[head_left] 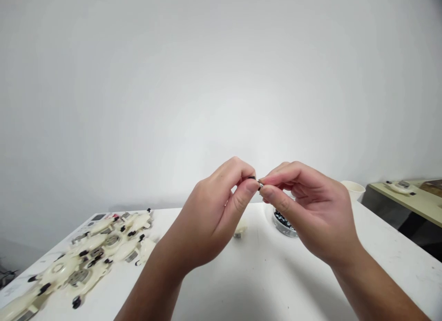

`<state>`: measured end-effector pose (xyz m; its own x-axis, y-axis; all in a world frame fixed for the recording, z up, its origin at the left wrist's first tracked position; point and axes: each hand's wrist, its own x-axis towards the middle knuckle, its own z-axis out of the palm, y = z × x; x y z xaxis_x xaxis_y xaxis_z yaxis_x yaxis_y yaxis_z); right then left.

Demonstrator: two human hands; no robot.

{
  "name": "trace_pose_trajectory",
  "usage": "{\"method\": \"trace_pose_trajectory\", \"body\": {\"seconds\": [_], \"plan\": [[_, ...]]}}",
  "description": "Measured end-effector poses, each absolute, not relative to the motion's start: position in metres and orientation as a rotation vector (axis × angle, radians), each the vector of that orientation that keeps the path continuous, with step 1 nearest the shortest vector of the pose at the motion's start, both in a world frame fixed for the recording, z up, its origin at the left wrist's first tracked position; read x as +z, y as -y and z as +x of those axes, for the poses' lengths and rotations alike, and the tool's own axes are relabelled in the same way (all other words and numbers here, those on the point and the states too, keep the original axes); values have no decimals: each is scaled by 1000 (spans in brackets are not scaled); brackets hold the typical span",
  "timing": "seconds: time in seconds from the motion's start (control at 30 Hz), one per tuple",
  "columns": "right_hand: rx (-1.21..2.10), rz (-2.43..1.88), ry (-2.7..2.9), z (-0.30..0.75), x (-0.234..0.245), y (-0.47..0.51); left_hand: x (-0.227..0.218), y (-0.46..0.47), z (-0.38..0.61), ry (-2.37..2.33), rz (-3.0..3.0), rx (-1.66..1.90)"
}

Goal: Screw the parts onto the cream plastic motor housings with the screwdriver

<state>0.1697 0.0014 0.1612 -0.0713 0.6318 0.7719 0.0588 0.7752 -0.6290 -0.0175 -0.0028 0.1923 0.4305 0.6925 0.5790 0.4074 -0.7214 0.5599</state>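
Note:
My left hand (216, 215) and my right hand (314, 210) meet fingertip to fingertip above the white table (221, 293). Between the left thumb and forefinger is a small black piece (252, 177), mostly covered by the fingers. The right thumb and forefinger pinch a small shiny metallic piece (260, 185) right beside it; its exact kind is too small to make out. Whether the two pieces touch or are joined, I cannot tell. Behind the right hand stands a clear round dish (288, 230) of small dark shiny parts, partly hidden. A small cream piece (241, 229) lies behind the left wrist.
Several cream plastic assemblies (58, 270) with black tips and grey inserts are heaped on the table's left side. At the back right stands a white cup (354, 190). Beyond the table's right edge, a pale green surface (421, 205) carries another cream assembly (400, 187).

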Motion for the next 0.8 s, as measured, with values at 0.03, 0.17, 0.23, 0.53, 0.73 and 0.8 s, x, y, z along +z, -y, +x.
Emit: {"method": "trace_pose_trajectory", "body": {"seconds": [0.03,0.17,0.23,0.53,0.73,0.8], "plan": [[466,-565,1598,169,161,-2,191,4,-16,-947,2305,1193],[266,-488,1742,168,161,-7,188,6,-14,-944,2127,1139],[222,-463,1838,169,160,-9,188,6,-14,-957,2101,1097],[453,-529,1956,172,158,-6,194,1,-23,-917,2235,994],[808,-633,1815,170,158,-2,196,-3,-26,-978,2377,1001],[928,-677,1744,167,158,-2,195,-5,-26,-1003,2420,1001]]}}
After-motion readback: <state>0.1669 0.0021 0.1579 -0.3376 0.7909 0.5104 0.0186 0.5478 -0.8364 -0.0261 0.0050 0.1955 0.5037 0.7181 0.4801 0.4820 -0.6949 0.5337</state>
